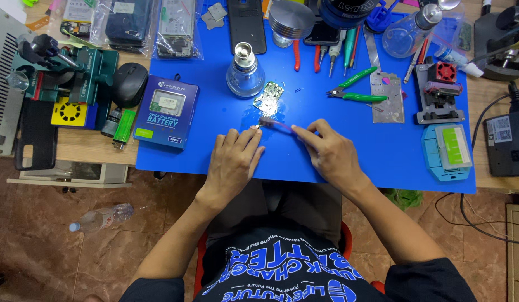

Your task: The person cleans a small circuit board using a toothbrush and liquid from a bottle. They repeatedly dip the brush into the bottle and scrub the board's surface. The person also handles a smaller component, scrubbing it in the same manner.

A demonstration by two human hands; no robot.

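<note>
Brush work on the blue mat (203,159)
My right hand (329,154) pinched a small brush (276,123); my left hand (232,162) lay flat, fingers loosely spread, holding nothing.

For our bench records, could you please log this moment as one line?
left hand: fingertips pinning a small part on blue mat | right hand: holding brush to it | circuit board: just beyond
</note>
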